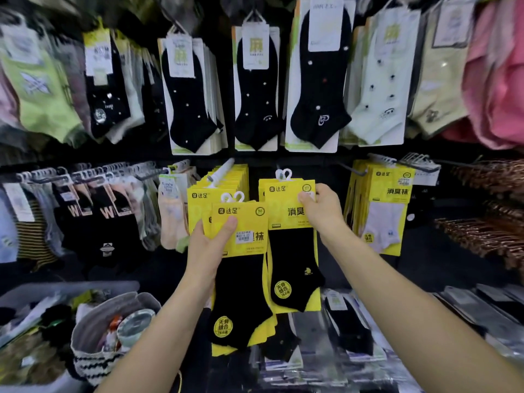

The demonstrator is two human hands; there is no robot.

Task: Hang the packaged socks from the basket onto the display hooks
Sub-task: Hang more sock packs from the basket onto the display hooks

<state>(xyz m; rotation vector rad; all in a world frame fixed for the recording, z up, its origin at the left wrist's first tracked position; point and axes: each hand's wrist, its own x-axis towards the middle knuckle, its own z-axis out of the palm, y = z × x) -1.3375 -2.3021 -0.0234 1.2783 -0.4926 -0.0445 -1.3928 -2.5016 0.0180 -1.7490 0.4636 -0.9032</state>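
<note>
Left hand (208,245) grips a stack (241,279) of yellow sock packs, thumb across the front card. Right hand (321,211) pinches the top corner of another pack (292,251), held just right of the stack, near a loaded hook (224,168)

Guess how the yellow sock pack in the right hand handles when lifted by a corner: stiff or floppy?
Probably stiff: the pack hangs flat while the right hand pinches only its upper corner. Likely light, since that pinch seems enough. Its small white hanger might let it swing.
</note>
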